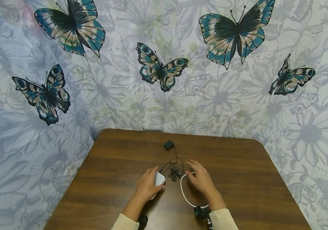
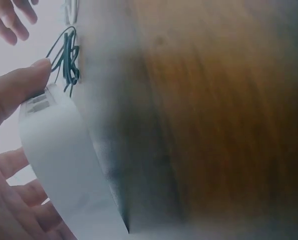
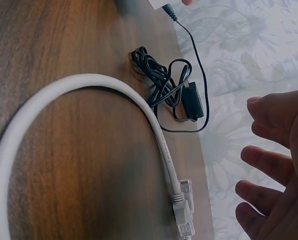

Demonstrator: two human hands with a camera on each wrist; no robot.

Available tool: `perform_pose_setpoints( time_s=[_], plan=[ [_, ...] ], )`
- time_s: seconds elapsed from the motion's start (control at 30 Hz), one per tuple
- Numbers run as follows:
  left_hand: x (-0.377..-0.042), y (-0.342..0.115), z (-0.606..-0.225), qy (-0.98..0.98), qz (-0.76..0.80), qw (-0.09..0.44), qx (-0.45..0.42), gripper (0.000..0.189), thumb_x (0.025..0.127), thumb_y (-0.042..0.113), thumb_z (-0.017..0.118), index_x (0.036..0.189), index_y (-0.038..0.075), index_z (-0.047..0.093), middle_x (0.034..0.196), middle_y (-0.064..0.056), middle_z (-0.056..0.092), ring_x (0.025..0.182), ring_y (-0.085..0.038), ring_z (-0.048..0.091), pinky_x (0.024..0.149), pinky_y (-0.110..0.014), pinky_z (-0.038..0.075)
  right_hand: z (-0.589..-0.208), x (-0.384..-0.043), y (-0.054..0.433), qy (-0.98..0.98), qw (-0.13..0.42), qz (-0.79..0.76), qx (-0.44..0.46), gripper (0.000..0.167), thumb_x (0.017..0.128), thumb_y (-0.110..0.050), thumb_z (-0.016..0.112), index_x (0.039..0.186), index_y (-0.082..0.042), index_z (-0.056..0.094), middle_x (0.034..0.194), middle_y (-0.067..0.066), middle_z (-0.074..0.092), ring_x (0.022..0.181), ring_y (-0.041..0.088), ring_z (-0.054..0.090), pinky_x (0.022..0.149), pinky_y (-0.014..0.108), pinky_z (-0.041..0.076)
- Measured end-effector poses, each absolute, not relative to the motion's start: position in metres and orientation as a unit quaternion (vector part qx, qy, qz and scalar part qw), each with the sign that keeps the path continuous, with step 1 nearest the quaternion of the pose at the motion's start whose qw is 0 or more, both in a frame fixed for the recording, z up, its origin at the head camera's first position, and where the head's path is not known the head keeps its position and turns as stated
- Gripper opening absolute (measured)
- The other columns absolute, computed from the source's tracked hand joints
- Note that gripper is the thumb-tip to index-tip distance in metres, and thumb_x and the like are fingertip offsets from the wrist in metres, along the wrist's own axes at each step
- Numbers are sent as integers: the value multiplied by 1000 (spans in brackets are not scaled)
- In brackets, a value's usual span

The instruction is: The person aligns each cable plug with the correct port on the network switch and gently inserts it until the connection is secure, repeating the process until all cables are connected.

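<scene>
My left hand (image 1: pixel 147 185) grips a white box-shaped network device (image 2: pixel 64 155) by its edges, thumb on the end with small port openings and fingers spread along the other side. A thin black power cord (image 1: pixel 174 174) runs from the device's far end. Over on the right, my right hand (image 1: pixel 201 180) hovers with loosely bent fingers beside a white Ethernet cable (image 3: pixel 91 80), holding nothing. The cable lies in a loop on the table, its clear-tipped plugs (image 3: pixel 182 215) side by side near those fingers.
A black power adapter (image 1: pixel 168 145) lies toward the back of the brown wooden table (image 1: pixel 123 153), joined to the bundled black cord. Behind the table hangs a butterfly-patterned wall covering (image 1: pixel 224 105). Black wrist gear (image 1: pixel 201 212) sits at the right sleeve.
</scene>
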State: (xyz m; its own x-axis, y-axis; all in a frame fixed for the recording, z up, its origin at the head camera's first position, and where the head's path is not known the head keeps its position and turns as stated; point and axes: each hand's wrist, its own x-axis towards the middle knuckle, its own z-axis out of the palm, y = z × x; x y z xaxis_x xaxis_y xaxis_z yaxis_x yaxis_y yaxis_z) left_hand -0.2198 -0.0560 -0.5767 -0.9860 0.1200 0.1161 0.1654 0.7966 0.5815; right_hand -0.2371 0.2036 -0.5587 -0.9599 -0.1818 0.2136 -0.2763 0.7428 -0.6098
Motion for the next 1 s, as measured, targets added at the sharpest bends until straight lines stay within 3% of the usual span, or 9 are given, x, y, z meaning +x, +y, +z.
perform_pose_setpoints(
  time_s=[0.27, 0.5, 1.0],
  plan=[
    [-218, -56, -580, -952, -293, 35, -80, 72, 64, 39, 93, 122, 11, 60, 117, -13, 60, 91, -25, 59, 72, -41, 48, -562, -233, 205, -932, 57, 336, 119, 46, 93, -20, 71, 136, -7, 60, 147, 18, 50, 141, 46, 37, 108, 68, 29],
    [-219, -55, -584, -957, -277, 36, -82, 64, 62, 42, 93, 105, 12, 56, 102, -6, 59, 83, -20, 54, 72, -39, 45, -567, -231, 208, -933, 60, 335, 120, 51, 89, -20, 76, 136, -6, 61, 147, 18, 51, 140, 47, 37, 108, 69, 29],
    [-217, -60, -590, -960, -260, 34, -98, 60, 62, 46, 93, 96, 15, 54, 98, -4, 54, 83, -19, 48, 72, -38, 42, -577, -223, 205, -937, 75, 319, 119, 52, 86, -21, 78, 133, -5, 62, 146, 19, 51, 138, 47, 39, 105, 68, 34]
  ],
)
